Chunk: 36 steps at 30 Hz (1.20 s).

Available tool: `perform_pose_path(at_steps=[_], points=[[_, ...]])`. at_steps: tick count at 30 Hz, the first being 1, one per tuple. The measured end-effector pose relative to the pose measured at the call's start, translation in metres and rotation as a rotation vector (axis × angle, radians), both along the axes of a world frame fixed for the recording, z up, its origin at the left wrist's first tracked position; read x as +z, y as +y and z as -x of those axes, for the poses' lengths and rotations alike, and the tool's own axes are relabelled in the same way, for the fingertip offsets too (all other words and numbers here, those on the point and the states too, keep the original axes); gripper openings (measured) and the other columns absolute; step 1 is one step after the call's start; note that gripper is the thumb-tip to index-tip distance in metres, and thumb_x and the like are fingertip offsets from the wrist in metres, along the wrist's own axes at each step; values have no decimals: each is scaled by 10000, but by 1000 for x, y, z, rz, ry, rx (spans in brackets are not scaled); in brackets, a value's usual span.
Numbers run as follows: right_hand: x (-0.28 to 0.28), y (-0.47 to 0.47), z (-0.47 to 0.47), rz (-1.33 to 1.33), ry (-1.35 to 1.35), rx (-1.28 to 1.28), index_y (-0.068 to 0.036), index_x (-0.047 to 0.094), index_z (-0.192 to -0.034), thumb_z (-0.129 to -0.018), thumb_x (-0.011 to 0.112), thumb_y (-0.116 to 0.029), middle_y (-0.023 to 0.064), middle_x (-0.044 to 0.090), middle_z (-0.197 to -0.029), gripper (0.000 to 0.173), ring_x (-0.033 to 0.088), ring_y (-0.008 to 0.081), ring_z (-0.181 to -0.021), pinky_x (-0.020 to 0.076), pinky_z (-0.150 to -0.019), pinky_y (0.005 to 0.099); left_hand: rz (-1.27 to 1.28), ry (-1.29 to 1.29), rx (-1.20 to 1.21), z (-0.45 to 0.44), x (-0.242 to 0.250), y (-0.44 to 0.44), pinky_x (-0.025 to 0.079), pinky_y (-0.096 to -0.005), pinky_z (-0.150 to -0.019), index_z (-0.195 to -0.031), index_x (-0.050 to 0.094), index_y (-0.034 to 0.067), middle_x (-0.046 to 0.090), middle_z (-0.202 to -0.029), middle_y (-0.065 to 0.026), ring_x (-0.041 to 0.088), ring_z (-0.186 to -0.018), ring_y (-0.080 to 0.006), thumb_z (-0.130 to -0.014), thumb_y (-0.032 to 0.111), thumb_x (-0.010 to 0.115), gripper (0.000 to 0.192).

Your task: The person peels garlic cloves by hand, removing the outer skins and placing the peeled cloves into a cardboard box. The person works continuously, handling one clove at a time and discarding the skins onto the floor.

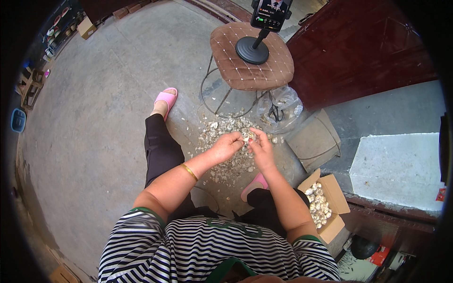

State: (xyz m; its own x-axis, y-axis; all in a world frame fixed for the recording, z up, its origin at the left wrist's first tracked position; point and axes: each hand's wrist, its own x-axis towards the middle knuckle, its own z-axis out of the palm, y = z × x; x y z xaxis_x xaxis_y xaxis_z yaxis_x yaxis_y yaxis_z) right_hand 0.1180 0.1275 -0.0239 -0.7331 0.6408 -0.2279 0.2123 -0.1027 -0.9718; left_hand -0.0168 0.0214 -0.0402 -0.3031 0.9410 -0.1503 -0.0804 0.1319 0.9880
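Observation:
My left hand, with a gold bangle on its wrist, meets my right hand over a heap of garlic skins on the floor. A small pale garlic bulb sits between my fingertips, partly covered by them. Both hands pinch it from opposite sides; against the heap its outline is hard to make out. To my right, an open cardboard box holds several whole garlic bulbs.
Ahead stands a stool with a brown quilted cushion, bearing a phone on a black stand. Black-handled scissors lie by a clear plastic bag. A flattened cardboard piece rests beside a dark red door.

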Motion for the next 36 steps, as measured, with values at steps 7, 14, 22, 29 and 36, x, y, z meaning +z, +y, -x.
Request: perform_pose_path(at_steps=[7, 14, 22, 29, 36], points=[[15, 2, 5, 365, 170, -81, -30, 460, -1265, -928, 501, -119, 35, 509, -900, 351, 517, 105, -723, 430, -628, 253, 49, 230, -24, 0, -10, 1, 444, -335, -647, -804, 550, 16, 554, -706, -92, 535, -672, -202, -861, 122, 543, 121], [22, 7, 3, 380, 159, -16, -34, 437, -1295, -925, 446, -48, 28, 524, -941, 370, 506, 96, -755, 419, -660, 236, 19, 488, 153, 0, -16, 2, 456, -419, -735, -894, 574, 2, 608, -813, -187, 601, -804, -355, -895, 260, 509, 266], [16, 12, 0, 85, -105, 289, -81, 457, -1315, -901, 495, -87, 74, 539, -1101, 416, 530, 161, -960, 431, -801, 275, 139, 365, -169, 12, 8, -3, 434, -460, -736, -940, 508, -49, 576, -820, -270, 564, -822, -430, -937, 423, 421, 480], [20, 7, 2, -132, -109, 316, -60, 433, -1329, -893, 531, -104, 113, 479, -1317, 449, 445, 211, -1207, 345, -1002, 316, 19, 326, -138, 11, 8, -4, 422, -459, -703, -864, 494, -44, 556, -772, -255, 549, -775, -421, -945, 352, 428, 409], [25, 6, 1, -39, -66, 286, -65, 447, -1312, -897, 544, -98, 64, 517, -1213, 427, 484, 152, -1068, 382, -925, 277, -88, 303, -109, 9, 10, -6, 418, -434, -659, -852, 484, -14, 525, -718, -218, 534, -707, -377, -944, 275, 438, 307]])
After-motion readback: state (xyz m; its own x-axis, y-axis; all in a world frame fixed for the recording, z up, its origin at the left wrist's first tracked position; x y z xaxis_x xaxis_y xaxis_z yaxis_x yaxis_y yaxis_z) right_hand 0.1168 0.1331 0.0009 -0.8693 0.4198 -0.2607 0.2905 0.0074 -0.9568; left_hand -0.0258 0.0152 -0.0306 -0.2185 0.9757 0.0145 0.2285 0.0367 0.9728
